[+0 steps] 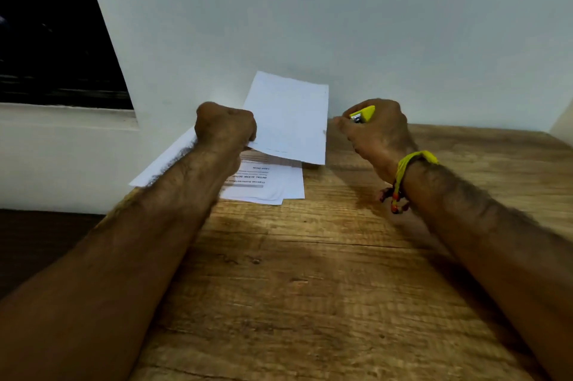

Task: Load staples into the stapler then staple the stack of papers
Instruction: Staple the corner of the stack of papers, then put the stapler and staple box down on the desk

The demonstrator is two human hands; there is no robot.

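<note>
My left hand is closed in a fist on a white sheet of paper, holding it tilted up off the table near the wall. Under it, a few printed sheets lie flat on the wooden table. My right hand grips a small yellow stapler with a metal nose, held just right of the raised sheet's right edge. Whether the stapler touches the paper I cannot tell. No loose staples are visible.
A white wall stands right behind the papers. A dark window with a white sill is at the left. The table's left edge runs under my left forearm. A yellow beaded thread band circles my right wrist.
</note>
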